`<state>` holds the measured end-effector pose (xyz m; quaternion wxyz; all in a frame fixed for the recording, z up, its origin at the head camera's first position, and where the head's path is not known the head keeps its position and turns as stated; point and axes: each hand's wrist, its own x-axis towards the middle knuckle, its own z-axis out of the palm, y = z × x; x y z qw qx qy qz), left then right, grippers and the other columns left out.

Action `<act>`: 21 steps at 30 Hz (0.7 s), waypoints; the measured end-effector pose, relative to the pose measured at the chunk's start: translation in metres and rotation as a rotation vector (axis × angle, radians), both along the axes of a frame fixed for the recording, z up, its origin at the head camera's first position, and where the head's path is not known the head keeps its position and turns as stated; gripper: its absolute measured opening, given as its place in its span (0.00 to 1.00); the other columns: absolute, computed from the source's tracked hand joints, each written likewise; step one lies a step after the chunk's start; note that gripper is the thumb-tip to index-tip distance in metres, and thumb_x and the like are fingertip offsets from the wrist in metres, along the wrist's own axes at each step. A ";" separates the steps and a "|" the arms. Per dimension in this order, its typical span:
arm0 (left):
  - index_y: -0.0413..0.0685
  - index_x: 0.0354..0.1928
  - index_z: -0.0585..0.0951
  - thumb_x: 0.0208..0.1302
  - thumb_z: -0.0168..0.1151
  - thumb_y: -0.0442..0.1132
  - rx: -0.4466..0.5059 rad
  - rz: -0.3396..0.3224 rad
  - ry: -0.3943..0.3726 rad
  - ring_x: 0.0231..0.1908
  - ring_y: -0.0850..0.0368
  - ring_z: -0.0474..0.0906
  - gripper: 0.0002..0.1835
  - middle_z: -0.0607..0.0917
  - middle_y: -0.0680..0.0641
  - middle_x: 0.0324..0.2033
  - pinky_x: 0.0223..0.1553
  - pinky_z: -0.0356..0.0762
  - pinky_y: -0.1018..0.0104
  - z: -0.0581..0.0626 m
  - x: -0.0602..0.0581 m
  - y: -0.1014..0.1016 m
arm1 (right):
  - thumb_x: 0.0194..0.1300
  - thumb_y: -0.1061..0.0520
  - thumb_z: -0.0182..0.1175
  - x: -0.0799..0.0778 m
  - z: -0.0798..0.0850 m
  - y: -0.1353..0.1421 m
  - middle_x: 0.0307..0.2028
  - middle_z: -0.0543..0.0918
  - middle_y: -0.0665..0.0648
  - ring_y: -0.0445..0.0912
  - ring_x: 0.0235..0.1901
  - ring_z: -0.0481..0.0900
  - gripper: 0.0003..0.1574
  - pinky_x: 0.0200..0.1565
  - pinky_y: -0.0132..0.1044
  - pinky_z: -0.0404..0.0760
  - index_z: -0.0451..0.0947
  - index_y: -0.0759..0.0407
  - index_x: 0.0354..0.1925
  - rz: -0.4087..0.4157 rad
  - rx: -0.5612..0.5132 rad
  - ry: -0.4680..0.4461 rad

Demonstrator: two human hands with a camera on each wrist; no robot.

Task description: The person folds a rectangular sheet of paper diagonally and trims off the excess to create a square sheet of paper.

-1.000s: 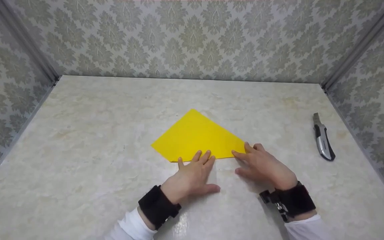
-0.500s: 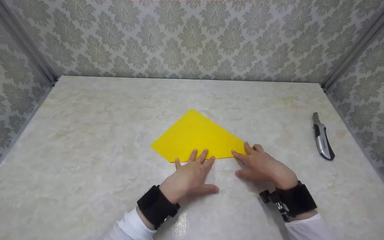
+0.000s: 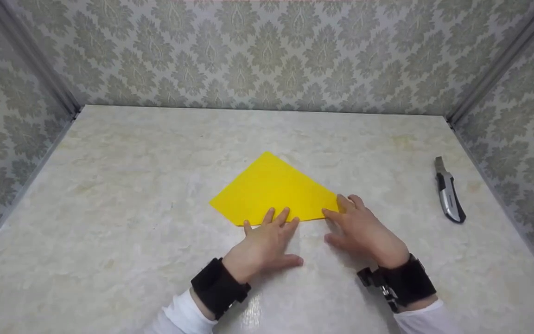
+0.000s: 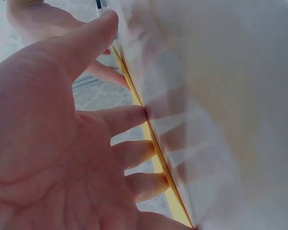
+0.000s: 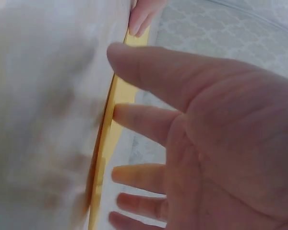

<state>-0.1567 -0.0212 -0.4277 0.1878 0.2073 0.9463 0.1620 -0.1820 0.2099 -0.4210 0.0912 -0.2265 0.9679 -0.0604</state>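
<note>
A folded sheet of yellow paper [image 3: 267,185] lies on the table in the head view, one corner pointing to the back and its folded edge facing the person. My left hand [image 3: 264,246] presses on that near edge with spread fingertips, thumb out to the side. At the paper's right end, my right hand [image 3: 364,227] touches the edge with its fingertips. In the left wrist view the paper [image 4: 156,151] is seen edge-on under the left fingertips [image 4: 134,115]. The right wrist view shows the right index finger [image 5: 144,120] extended onto the paper [image 5: 116,98].
A utility knife [image 3: 450,197] with a silver and black handle lies at the right of the pale marbled table [image 3: 109,185]. Patterned wall panels [image 3: 267,55] stand behind and at both sides. Black bands [image 3: 220,287] wrap both wrists.
The right hand has shifted slightly left along the paper's right end. The left hand slid very slightly left at first, then stayed put. The paper has hardly moved.
</note>
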 end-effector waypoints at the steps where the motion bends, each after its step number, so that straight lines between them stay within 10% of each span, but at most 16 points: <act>1: 0.57 0.78 0.59 0.59 0.67 0.63 -0.004 0.000 0.004 0.79 0.40 0.44 0.49 0.52 0.47 0.80 0.64 0.49 0.18 0.000 0.000 0.000 | 0.65 0.48 0.65 0.001 -0.001 -0.003 0.68 0.66 0.73 0.69 0.66 0.62 0.34 0.65 0.62 0.70 0.74 0.57 0.67 0.018 -0.008 0.035; 13: 0.59 0.78 0.58 0.60 0.65 0.65 -0.057 -0.014 0.008 0.79 0.41 0.44 0.48 0.51 0.47 0.80 0.64 0.52 0.19 0.001 0.000 0.001 | 0.63 0.50 0.67 0.010 -0.012 -0.027 0.63 0.74 0.69 0.67 0.63 0.69 0.33 0.67 0.59 0.68 0.76 0.55 0.65 0.209 -0.054 0.133; 21: 0.58 0.78 0.58 0.60 0.65 0.64 -0.062 -0.013 0.006 0.80 0.41 0.44 0.48 0.51 0.48 0.80 0.64 0.52 0.18 0.001 -0.001 0.002 | 0.71 0.49 0.60 0.010 -0.005 -0.022 0.69 0.71 0.68 0.67 0.70 0.64 0.29 0.72 0.62 0.60 0.74 0.55 0.67 0.174 0.001 0.039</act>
